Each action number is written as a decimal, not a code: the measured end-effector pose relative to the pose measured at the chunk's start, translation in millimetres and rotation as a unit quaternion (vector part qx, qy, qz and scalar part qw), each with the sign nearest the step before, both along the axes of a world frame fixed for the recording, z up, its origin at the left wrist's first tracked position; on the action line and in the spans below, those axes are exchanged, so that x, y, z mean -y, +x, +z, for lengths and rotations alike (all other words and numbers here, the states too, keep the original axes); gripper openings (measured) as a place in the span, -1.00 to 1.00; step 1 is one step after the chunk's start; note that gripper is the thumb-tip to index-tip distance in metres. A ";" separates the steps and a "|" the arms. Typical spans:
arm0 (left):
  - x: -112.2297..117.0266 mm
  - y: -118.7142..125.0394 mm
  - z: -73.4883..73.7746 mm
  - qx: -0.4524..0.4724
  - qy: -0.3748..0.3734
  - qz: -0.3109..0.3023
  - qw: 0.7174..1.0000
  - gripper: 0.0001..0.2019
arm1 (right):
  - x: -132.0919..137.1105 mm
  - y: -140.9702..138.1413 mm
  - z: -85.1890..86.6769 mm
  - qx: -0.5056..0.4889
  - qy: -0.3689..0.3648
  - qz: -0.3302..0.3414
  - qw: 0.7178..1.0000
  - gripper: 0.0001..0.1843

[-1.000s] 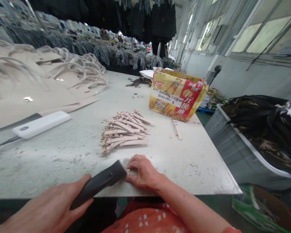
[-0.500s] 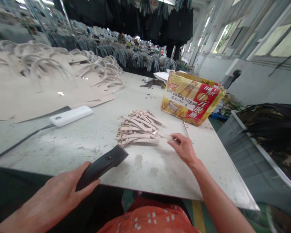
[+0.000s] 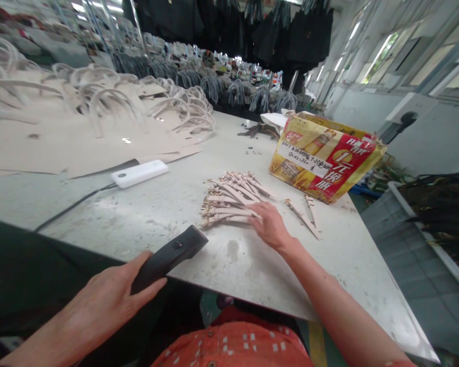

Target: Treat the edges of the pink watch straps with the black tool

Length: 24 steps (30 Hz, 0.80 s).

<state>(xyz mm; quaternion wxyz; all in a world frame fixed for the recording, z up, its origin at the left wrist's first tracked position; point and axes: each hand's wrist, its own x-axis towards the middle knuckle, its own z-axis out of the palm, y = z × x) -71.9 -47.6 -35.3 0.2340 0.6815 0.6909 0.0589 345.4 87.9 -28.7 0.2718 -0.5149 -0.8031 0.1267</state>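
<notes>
My right hand (image 3: pixel 270 225) lies on the right end of a heap of pale pink leather straps (image 3: pixel 229 199) with small gold metal fittings, its fingers over the strap ends. Two loose straps (image 3: pixel 304 216) lie apart to the right of my hand, near the cardboard box. My left hand (image 3: pixel 99 311) grips a black handheld trimmer (image 3: pixel 172 257) at the table's front edge. The tool's head points up and to the right, a short way from the heap.
A printed yellow and red cardboard box (image 3: pixel 325 158) stands on the white table (image 3: pixel 229 260). A white power bank (image 3: pixel 138 173) with a dark cable lies to the left, beyond it beige bag panels with handles (image 3: pixel 92 132). A grey bin (image 3: pixel 416 224) stands right.
My right hand has moved from the table's front edge, beside the trimmer, onto the strap heap. A second loose strap now lies by the box. The view has swung, shifting the table to the right.
</notes>
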 end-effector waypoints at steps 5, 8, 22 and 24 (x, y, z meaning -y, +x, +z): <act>6.2 14.2 18.9 0.011 -0.032 -0.012 0.999 -0.45 | -17.8 -66.6 12.1 0.050 -0.069 0.068 0.994 -0.69; 9.4 23.5 33.5 0.006 -0.043 0.012 0.999 -0.46 | -24.5 -78.5 15.2 0.064 -0.087 0.059 0.992 -0.75; 13.8 26.9 40.2 0.035 -0.041 0.033 0.998 -0.48 | -33.3 -58.1 8.5 -0.023 -0.035 0.069 0.997 -0.36; 17.0 23.0 35.1 0.033 -0.030 0.046 0.998 -0.43 | -18.5 -48.8 -2.1 -0.075 -0.004 0.064 0.995 -0.46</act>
